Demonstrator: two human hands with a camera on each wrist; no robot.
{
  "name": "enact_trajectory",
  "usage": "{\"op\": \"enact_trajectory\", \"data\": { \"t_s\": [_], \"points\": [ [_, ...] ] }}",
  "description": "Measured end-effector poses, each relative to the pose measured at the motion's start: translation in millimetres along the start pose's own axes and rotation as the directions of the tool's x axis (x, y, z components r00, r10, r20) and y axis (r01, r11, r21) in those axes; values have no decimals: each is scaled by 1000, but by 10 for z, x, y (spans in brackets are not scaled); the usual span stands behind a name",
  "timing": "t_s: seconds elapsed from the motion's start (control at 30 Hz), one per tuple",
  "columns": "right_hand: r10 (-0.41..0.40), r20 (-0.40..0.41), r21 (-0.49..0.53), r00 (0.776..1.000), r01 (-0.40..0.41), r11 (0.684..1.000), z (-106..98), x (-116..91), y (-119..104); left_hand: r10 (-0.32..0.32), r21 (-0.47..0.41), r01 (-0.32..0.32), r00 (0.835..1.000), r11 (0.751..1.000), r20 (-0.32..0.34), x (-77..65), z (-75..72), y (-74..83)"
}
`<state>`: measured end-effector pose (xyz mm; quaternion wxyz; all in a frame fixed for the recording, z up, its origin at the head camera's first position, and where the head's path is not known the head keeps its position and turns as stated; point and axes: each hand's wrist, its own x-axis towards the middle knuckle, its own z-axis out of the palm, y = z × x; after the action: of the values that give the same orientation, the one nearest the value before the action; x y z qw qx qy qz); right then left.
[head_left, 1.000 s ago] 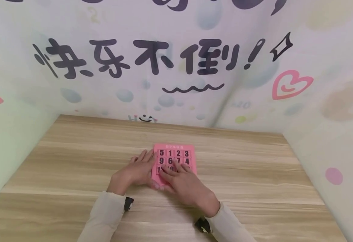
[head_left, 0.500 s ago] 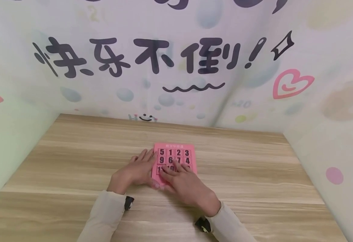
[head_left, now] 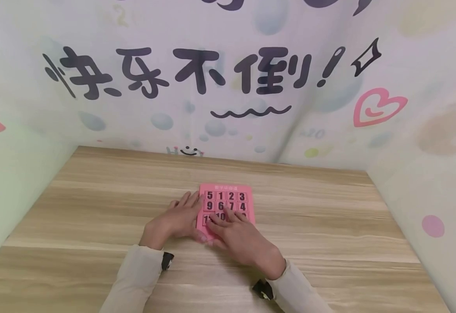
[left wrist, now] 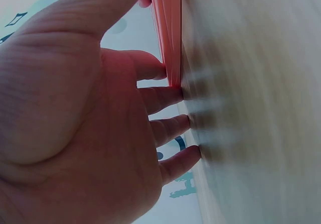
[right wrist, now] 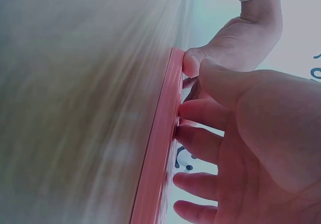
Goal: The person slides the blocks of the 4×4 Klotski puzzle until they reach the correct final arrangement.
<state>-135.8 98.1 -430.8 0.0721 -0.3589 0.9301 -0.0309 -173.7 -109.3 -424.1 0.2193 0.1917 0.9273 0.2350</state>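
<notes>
A pink number sliding puzzle (head_left: 226,201) lies flat on the wooden table, its top rows reading 5, 1, 2, 3 and 9, 6, 7, 4. Along its left side rests my left hand (head_left: 177,219), with the thumb at the near edge. The left wrist view shows fairly straight fingers (left wrist: 165,129), the index at the puzzle's side and other tips down on the table. My right hand (head_left: 243,239) lies over the lower right part, fingers spread and fingertips on the number tiles. In the right wrist view, its thumb is close to the left thumb (right wrist: 190,63). The lower tiles are mostly hidden.
The wood-grain table (head_left: 321,226) extends around the puzzle on all sides. Behind it stands a white backdrop (head_left: 141,130) with dark lettering and coloured drawings, and pale walls close in at left and right. Dark wrist devices (head_left: 168,261) sit at both sleeves.
The head view has tilted down very slightly, so the scene sits a little higher at the back. Both hands and the puzzle keep their places.
</notes>
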Motion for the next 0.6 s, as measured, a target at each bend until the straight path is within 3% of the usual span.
{"op": "enact_trajectory", "data": {
  "t_s": [0.6],
  "points": [
    [-12,-11,-12,1000,12,1000,-30,-6,-33,5,13,-5,1000,1000,2,13,1,-8]
  ]
}}
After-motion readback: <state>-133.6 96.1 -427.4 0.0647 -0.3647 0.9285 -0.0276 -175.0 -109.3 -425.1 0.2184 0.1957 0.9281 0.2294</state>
